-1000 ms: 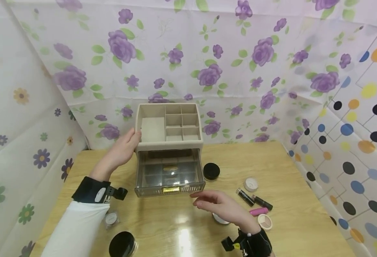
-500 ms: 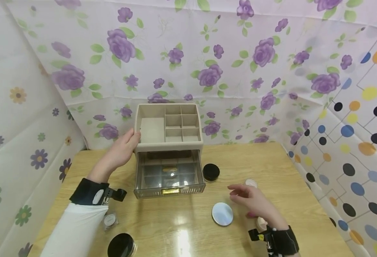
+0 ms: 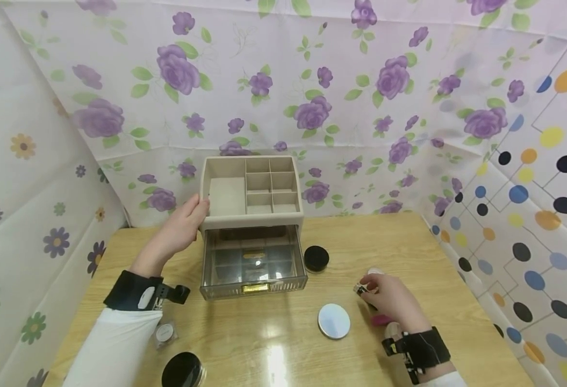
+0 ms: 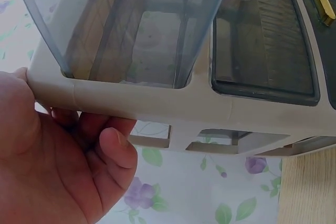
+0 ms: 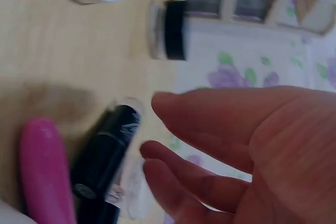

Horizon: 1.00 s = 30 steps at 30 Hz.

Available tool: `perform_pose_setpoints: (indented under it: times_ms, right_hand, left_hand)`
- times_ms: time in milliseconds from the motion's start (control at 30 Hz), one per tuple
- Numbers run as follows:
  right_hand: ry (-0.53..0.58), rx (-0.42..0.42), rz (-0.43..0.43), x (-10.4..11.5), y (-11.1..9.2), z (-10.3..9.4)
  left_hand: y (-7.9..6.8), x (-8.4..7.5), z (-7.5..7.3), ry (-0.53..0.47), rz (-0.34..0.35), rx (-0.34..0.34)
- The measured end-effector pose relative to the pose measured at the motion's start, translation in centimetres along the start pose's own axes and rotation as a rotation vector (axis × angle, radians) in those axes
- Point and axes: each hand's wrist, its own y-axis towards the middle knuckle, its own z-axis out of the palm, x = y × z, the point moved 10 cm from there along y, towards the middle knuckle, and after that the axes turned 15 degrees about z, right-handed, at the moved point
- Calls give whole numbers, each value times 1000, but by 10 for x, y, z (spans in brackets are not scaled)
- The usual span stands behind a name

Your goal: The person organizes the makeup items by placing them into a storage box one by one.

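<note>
A cream makeup organizer (image 3: 252, 221) stands at the back of the table with its clear top drawer (image 3: 217, 290) pulled out. My left hand (image 3: 179, 226) grips its left side; in the left wrist view the fingers curl round the frame's edge. At the right, my right hand (image 3: 396, 302) is over a group of cosmetics. Its thumb and fingers are apart, with nothing between them, close to a black lipstick-like tube (image 5: 107, 148). Beside that tube lies a pink tube (image 5: 48, 174). The hand partly hides a white round jar (image 3: 374, 271) in the head view.
A silver round compact (image 3: 334, 321) lies in front of the organizer. Next to the drawer is a black-lidded jar (image 3: 316, 259). Front left are a larger black-lidded jar (image 3: 180, 370) and a small wrapped pot (image 3: 165, 332). Floral cloth (image 3: 264, 107) hangs behind the table.
My right hand has moved from beside the drawer's front corner rightward to the black tube, uncovering the silver compact. My left hand keeps its grip on the organizer.
</note>
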Motion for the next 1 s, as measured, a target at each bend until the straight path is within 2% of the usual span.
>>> perform_pose_setpoints:
  times_ms: [233,600,1000]
  right_hand:
    - [-134,-93,-6,5,2,12]
    - [-163,-156,-28,3,2,15]
    - [-174,-129,-57,10,4,22]
  left_hand:
    - [-2,2,1,-22,-7,12]
    - [1,-1,3,-36,5,16]
    - [1,0,-1,-2,-6,12]
